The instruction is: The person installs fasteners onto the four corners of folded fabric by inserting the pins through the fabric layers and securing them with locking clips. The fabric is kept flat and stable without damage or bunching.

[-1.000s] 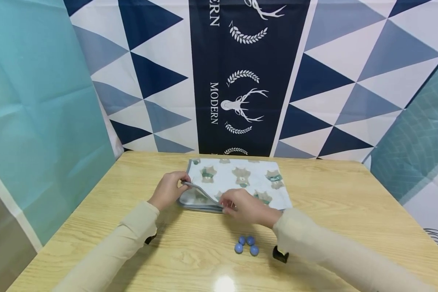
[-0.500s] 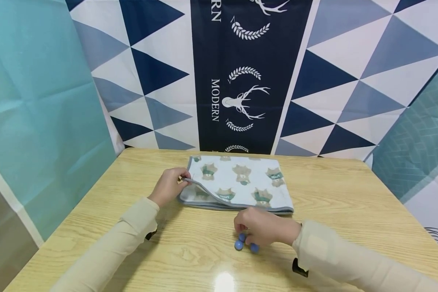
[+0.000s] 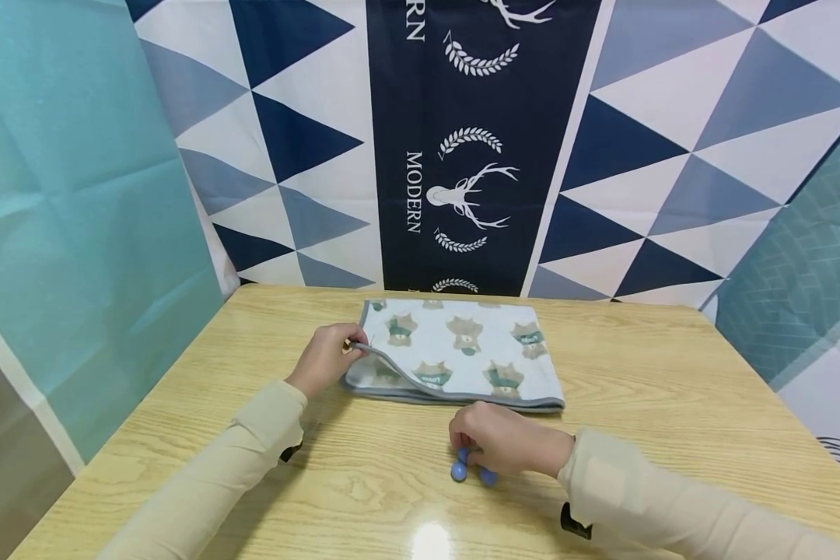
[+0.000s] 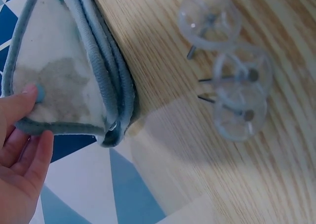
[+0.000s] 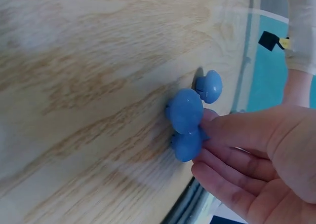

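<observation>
by the left hand [image 3: 327,359], the lifted eight-o'clock corner of the blanket [image 3: 462,338] is pinched; toward four o'clock, well apart, a blue cap [image 3: 463,454] is held in the right hand's [image 3: 502,439] fingertips. white, bear-printed and grey-edged, the blanket is folded.

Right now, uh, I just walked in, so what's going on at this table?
Someone is working with both hands. The left hand pinches the lifted edge of a folded, printed cloth on a wooden table. The right hand has its fingertips among some blue knobs in front of the cloth; whether it grips one is hard to tell.
</observation>
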Available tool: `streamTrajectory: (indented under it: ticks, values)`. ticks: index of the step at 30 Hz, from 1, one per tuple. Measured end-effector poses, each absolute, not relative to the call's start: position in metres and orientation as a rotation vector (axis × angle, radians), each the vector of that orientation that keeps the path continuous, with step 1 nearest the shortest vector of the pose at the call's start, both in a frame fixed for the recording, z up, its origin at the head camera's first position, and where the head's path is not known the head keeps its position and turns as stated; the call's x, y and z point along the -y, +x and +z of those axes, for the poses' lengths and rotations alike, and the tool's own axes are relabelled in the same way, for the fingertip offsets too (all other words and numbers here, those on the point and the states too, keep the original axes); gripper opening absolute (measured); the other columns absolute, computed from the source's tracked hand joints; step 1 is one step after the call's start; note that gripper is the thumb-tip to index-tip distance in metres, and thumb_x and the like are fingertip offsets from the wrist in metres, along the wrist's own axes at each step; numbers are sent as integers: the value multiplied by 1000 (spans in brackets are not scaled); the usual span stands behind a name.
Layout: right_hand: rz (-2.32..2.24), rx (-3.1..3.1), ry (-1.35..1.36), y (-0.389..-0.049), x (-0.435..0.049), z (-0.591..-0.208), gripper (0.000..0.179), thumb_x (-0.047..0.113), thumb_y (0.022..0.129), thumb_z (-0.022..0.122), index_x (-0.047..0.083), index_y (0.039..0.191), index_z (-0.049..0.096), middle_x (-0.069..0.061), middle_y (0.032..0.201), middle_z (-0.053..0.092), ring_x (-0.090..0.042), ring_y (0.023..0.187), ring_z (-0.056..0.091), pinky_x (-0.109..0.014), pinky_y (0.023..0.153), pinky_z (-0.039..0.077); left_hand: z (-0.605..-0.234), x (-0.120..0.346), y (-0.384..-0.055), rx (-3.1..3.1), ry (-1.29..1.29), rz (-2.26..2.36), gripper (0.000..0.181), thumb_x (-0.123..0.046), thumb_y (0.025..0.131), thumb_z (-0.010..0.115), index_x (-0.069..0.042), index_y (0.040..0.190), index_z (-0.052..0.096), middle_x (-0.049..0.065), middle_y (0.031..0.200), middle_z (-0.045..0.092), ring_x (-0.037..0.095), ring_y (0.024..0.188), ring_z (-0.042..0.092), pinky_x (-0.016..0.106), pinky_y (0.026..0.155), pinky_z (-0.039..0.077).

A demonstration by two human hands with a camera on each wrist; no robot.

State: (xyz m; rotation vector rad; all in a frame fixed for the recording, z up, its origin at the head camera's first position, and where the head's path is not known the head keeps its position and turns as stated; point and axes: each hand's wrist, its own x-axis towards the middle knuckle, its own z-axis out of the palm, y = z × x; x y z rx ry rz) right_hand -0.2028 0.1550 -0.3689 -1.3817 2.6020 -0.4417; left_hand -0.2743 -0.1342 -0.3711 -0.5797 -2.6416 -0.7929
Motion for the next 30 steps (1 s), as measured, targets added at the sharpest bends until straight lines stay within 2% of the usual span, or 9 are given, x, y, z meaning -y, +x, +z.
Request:
streamTrajectory:
  ticks: [5,10,14,19,24,30]
  values:
    - [-519,-2635,-1396,-209,-155,-368,9,4,83,70,13,86,69,3,81,66,2,69,51,-14,61,46,-371,133,-274,2639,-577,-785,7,-7,82,74,-11,82,68,1,84,71,11,76,60,31,71,52]
    - [-662,-2657,-1397,-220,-153,-368,11,4,87,67,7,97,70,-2,90,70,-5,77,63,-16,67,53,-372,132,-274,2646,-570,-765,8,-8,82,74,-13,81,68,-1,82,70,10,72,56,28,68,49]
    - [-834,-2657,-1302,-231,-148,-368,13,2,87,64,4,99,70,-5,89,72,-9,78,67,-16,68,54,-371,130,-274,2659,-576,-755,6,-7,83,73,-12,83,69,1,83,71,14,71,56,26,65,45]
    - [-1061,-2595,-1083,-249,-139,-367,16,3,88,63,2,103,69,-10,91,73,-13,77,70,-18,69,55,-370,126,-275,2669,-595,-756,5,-7,83,73,-10,85,69,2,86,71,15,78,62,28,70,50]
    - [-1305,-2461,-788,-267,-125,-365,23,0,91,58,-4,112,65,-18,99,71,-24,83,72,-30,74,59,-370,124,-276,2653,-625,-759,8,-4,83,72,-11,85,68,3,87,71,16,84,66,32,74,54]
    - [-1457,-2343,-518,-282,-108,-362,27,3,93,56,-4,118,63,-17,107,71,-17,88,72,-34,84,58,-371,122,-278,2667,-651,-792,11,-1,85,69,-9,93,68,5,94,71,20,91,65,35,79,54]
